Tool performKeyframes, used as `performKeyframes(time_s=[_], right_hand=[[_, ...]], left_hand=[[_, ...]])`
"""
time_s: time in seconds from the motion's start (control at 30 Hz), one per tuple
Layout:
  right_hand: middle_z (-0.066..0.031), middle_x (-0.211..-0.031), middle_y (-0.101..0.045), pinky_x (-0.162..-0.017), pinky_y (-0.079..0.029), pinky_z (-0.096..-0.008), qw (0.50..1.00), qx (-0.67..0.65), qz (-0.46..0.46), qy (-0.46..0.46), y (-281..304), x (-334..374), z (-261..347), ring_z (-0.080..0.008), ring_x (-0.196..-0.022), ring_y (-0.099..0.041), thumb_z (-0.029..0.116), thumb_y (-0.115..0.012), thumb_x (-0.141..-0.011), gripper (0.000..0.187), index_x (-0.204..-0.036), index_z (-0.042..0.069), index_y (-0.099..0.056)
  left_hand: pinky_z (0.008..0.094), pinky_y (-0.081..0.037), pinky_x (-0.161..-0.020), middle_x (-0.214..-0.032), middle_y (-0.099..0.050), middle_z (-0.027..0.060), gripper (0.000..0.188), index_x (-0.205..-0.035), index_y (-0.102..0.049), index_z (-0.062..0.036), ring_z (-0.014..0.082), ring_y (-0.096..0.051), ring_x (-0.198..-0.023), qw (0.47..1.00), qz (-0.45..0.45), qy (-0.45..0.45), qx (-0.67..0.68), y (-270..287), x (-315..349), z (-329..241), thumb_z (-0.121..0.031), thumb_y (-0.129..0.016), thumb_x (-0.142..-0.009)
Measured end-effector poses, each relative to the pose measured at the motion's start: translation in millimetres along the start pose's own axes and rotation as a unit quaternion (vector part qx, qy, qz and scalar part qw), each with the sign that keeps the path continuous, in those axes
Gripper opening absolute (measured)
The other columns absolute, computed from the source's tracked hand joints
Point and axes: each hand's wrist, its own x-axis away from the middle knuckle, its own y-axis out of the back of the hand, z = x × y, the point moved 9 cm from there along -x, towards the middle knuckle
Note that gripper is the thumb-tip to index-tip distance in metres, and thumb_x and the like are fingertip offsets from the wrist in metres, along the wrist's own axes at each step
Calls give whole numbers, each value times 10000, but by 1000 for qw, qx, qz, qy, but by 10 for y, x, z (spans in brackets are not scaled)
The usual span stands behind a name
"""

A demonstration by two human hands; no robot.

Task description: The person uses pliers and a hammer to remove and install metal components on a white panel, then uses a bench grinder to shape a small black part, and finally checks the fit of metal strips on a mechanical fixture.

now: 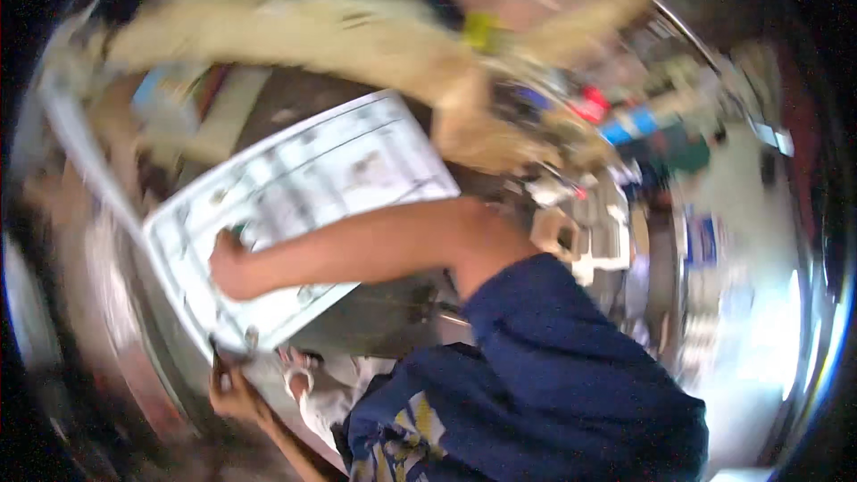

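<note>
A white rectangular panel (295, 170) with dark lines and several small fittings lies tilted in front of me. My right arm reaches across it from the right. My right hand (234, 266) is closed over the panel's left part, and a small dark green bit shows by its fingers; blur hides what it holds. Below the panel's lower left corner is my left hand (234, 394). Its fingers are pinched together near a small dark piece (219, 350) at that corner, whose kind I cannot make out.
Tan cardboard or wood pieces (295, 31) lie beyond the panel. To the right is a cluttered surface with a blue roll-like thing (629, 127), a red item (591, 105) and a brown hollow block (555, 234). A sandalled foot (299, 359) shows below. Much is blurred.
</note>
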Motion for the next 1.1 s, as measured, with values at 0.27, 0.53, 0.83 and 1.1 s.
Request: performKeyframes(time_s=[0.27,0.53,0.83,1.1], right_hand=[[-122,-787,-610,-634,-490,-406,671,-501,-515,-184,126,2530,-174,-267,-708,-608,266,-733,-683,233,-702,56,-634],[-23,-504,-504,-454,-376,-283,361,-484,-490,-629,-1255,5150,335,-98,-455,-455,310,-796,-794,406,-549,35,-623],[-155,-1386,-499,-1073,-263,-509,478,74,-402,-777,-1109,7395,-641,-386,-1312,-371,291,-528,-973,357,-1191,9,-527],[-81,-1464,-451,-1067,-194,-522,513,57,-433,-739,-1134,7506,-806,-338,-1327,-343,283,-561,-947,305,-1120,34,-534]], left_hand=[[292,-481,-642,-838,-652,76,192,-992,-650,74,133,-558,-718,979,94,12,179,79,-116,-571,-89,-697,-902],[262,-497,-543,-788,-643,74,250,-942,-487,-74,134,-625,-665,946,181,170,210,-39,368,-998,-194,-703,-907],[247,-360,-565,-730,-519,0,189,-923,-518,-85,84,-453,-620,901,336,150,231,-637,886,-1614,-214,-654,-938],[233,-286,-522,-690,-487,-33,205,-826,-568,-72,57,-405,-585,914,316,165,191,-610,863,-1475,-218,-627,-958]])
